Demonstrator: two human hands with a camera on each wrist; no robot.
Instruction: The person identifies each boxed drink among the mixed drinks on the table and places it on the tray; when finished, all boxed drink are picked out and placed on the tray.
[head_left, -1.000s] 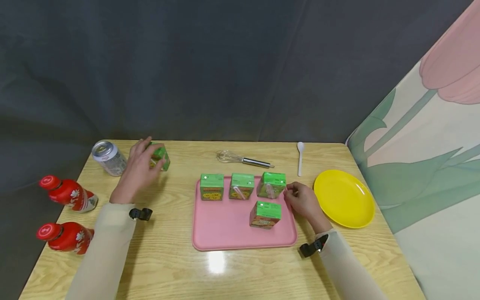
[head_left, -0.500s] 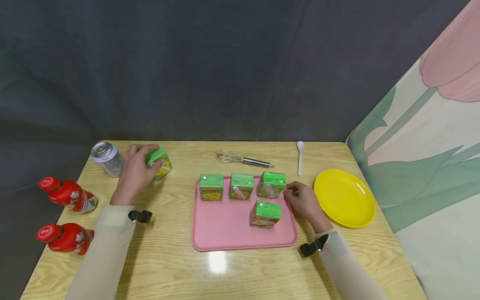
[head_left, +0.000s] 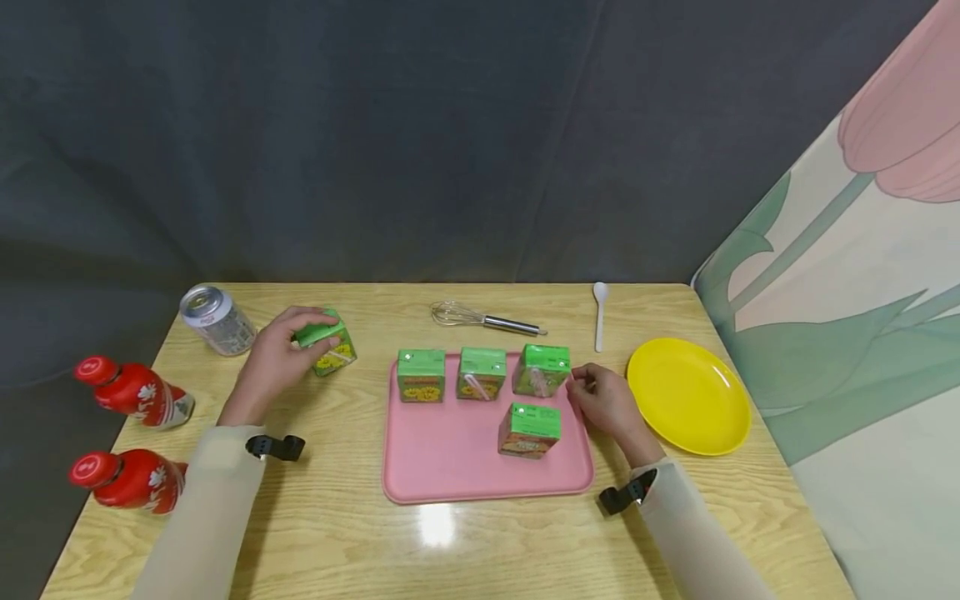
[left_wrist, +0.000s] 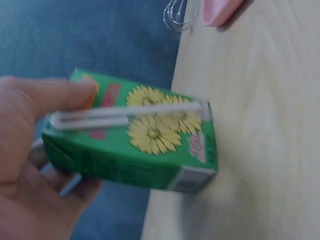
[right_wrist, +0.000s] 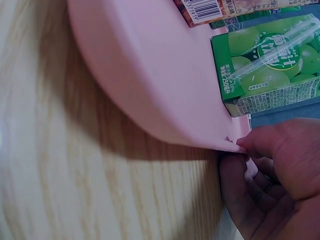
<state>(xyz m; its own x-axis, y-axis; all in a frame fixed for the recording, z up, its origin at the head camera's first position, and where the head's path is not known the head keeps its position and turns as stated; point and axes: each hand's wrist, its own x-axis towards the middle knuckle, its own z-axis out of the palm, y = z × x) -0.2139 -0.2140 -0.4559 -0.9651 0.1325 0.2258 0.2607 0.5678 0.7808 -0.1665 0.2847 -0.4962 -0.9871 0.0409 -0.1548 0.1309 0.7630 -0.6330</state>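
Note:
My left hand [head_left: 279, 353] holds a green juice box [left_wrist: 145, 132] with yellow flowers and a straw on its side, thumb on the front and fingers behind. In the head view this box is over the table's back left. My right hand [head_left: 603, 404] pinches the right rim of a pink tray [right_wrist: 165, 115] between thumb and fingers. Standing along the tray's back are two flower-printed juice boxes [head_left: 422, 377] [head_left: 482, 375] and a green grape juice box [right_wrist: 272, 65]. Another juice box with a brownish front [head_left: 529, 432] stands in front of them, toward the right.
Left of my left hand are a silver can [head_left: 219, 320] and two red bottles [head_left: 138, 392] [head_left: 142, 479]. A whisk [head_left: 491, 319] and a white spoon [head_left: 600, 317] lie behind the tray. A yellow plate [head_left: 688, 397] is to the right of my right hand.
My left hand has taken hold of the flower-printed juice box and brought it slightly right and toward the front, turning it. My right hand has stayed at the tray's rim.

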